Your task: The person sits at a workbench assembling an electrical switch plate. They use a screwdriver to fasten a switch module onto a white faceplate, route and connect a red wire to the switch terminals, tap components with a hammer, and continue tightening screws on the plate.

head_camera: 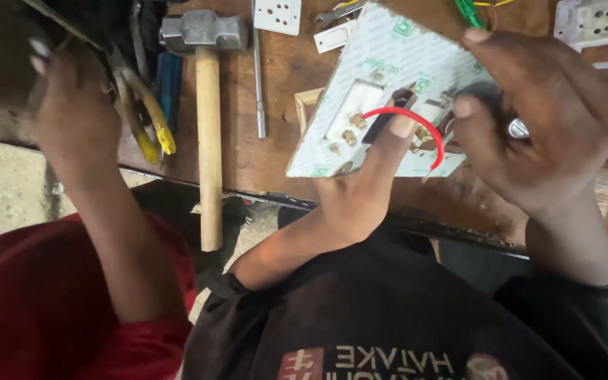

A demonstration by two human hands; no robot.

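Left hand: the left hand [360, 190] rose from below and supported the white rectangular switch plate [381, 77], its grip closed on the plate with a finger lying across the back.
Right hand: the right hand [543, 119] curled around the plate's right edge, grip closed on it, pinching a small silver-tipped tool [518, 128]; what kind of tool could not be told.
Switch plate: held tilted above the brown wooden worktop [283, 148], back side up, brass terminals showing, a red looped wire [416, 119] arching over them.
Co-worker: another person's hand [72, 119] in a red sleeve reached at the left, near yellow-handled pliers [146, 119].
Nearby: a steel-headed hammer with wooden handle [207, 127] lay on the worktop, beside a slim metal rod [258, 77].
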